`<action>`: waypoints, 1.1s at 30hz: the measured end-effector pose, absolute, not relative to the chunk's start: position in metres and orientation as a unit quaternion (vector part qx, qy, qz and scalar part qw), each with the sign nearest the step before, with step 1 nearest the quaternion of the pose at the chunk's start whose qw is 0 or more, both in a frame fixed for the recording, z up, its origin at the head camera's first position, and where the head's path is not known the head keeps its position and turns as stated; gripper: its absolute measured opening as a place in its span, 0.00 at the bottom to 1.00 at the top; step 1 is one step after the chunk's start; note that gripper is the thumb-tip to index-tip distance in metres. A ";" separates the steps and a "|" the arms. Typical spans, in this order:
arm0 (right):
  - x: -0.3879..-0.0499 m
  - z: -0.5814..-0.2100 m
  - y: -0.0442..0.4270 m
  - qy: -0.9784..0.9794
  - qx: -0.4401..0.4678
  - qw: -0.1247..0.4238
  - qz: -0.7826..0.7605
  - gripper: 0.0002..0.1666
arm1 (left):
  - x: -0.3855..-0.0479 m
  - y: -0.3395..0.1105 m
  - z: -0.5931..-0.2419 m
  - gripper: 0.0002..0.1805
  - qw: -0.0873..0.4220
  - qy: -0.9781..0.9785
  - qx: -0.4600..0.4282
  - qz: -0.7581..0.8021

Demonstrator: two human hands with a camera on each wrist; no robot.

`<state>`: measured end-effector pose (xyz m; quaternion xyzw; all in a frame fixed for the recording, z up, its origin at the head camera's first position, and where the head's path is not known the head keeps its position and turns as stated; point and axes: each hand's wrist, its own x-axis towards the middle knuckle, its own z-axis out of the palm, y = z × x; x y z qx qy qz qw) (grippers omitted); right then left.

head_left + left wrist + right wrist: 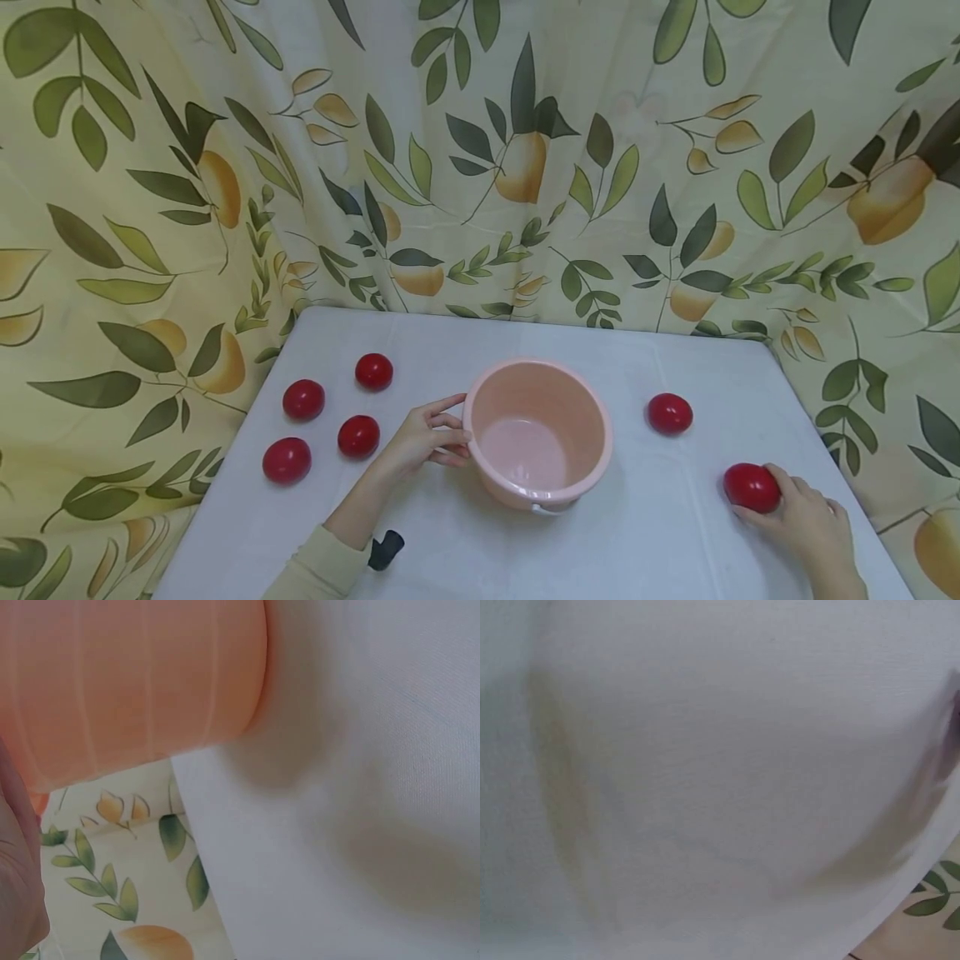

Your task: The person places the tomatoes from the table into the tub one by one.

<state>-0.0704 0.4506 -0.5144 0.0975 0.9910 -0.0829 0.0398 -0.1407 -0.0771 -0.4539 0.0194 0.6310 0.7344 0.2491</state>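
Observation:
A pink bucket (536, 365) stands mid-table with its mouth facing up, and nothing shows inside. My left hand (429, 440) holds its rim at the left side. In the left wrist view, the ribbed bucket wall (142, 682) fills the upper left, beside part of that hand (19, 877). Over at the right of the table, my right hand (806, 521) grips a glossy red tomato-like ball (752, 487) between thumb and fingers. Another red ball (670, 414) lies between it and the bucket. The right wrist view shows mostly white cloth, with the held ball barely visible at the edge.
Several more red balls (358, 437) lie on the left of the white-covered table (630, 550). A small black object (386, 550) is by the left sleeve (322, 567). Behind the table hangs a leaf-and-fruit patterned curtain (480, 233).

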 end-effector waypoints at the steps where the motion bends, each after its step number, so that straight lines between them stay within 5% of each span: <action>1: -0.072 -0.511 0.448 0.992 0.090 0.029 -0.081 0.58 | -0.141 -0.077 -0.454 0.36 0.249 0.631 0.020 0.735; 18: -0.125 -0.414 0.366 0.988 -0.074 -0.135 -0.032 0.52 | -0.139 -0.077 -0.454 0.36 0.252 0.635 0.015 0.730; 33: -0.151 -0.376 0.264 0.961 -0.204 -0.189 -0.007 0.52 | -0.139 -0.077 -0.455 0.36 0.246 0.632 0.017 0.735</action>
